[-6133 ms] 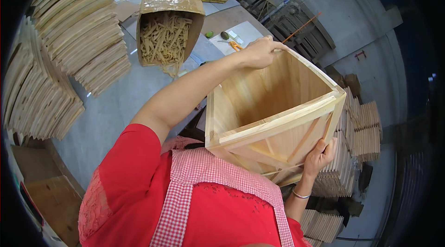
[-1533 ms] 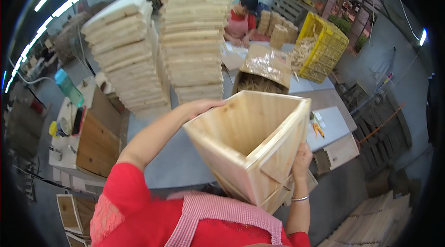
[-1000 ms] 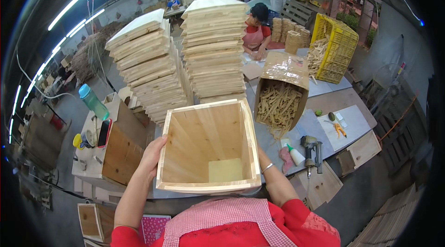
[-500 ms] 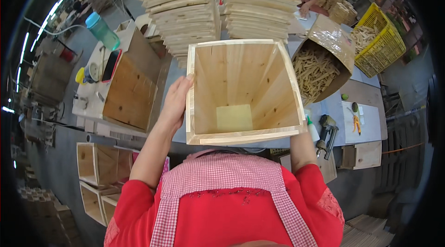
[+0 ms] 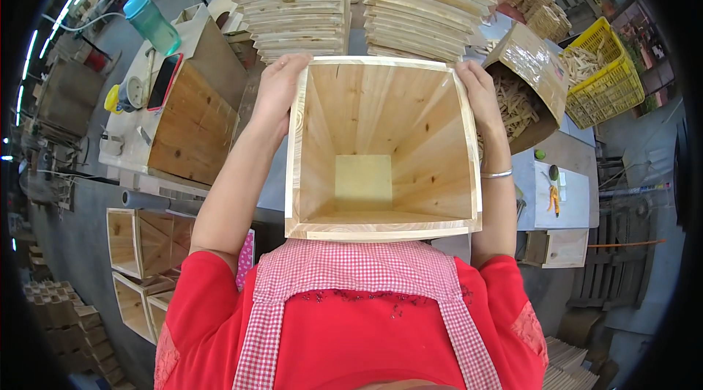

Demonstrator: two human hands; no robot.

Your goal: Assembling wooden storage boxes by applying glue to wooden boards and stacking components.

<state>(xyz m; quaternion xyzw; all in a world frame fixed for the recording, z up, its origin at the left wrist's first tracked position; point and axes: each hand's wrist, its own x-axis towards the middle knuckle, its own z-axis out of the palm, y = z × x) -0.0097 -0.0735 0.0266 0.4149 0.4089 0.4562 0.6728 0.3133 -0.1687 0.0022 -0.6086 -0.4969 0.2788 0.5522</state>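
Observation:
In front of my chest stands a square tapered wooden box (image 5: 366, 115), its wide mouth tilted toward me and a pale yellowish bottom deep inside. My left hand (image 5: 282, 86) grips its far left corner, fingers over the rim. At the far right corner my right hand (image 5: 477, 90) clasps the rim, a silver bangle on that wrist. Both hands are closed on the box; some fingertips are hidden behind its walls. Light wood strips frame the mouth.
Two tall stacks of wooden panels (image 5: 293, 9) rise beyond the box. To the right are a tipped cardboard carton (image 5: 538, 71) of wood strips, a yellow crate (image 5: 611, 90) and orange-handled pliers (image 5: 554, 201). A teal bottle (image 5: 154, 24) and a phone (image 5: 165, 82) sit left.
My right hand has come up from beneath the box's near right side to its far right corner. My left hand has shifted up to the far left corner, and the box has turned slightly.

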